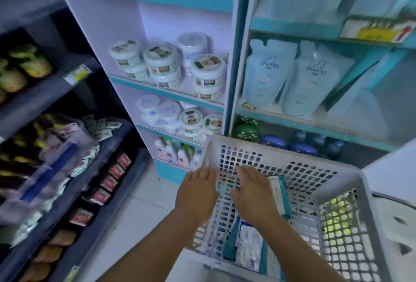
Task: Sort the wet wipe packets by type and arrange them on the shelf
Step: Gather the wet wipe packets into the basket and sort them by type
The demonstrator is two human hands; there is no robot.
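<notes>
A white lattice basket [344, 180] fills the lower right and holds several teal-and-white wet wipe packets [248, 246], lying flat or on edge. One upright packet [279, 191] leans beside my right hand [252, 191], which reaches into the basket with its fingers stretched out flat. My left hand [198, 189] lies at the basket's left wall, fingers also straight and pointing away. A teal packet edge [221, 189] shows between the two hands; whether either hand holds it I cannot tell. Motion blurs the frame.
A white and teal shelf unit ahead carries round white tubs [162, 65] and pale blue pouches [265, 74]. To the left, a dark shelf [126, 137] holds red-labelled sachets [96, 196] and loose white-green packets [101, 128]. Pale floor tiles [139, 209] lie between.
</notes>
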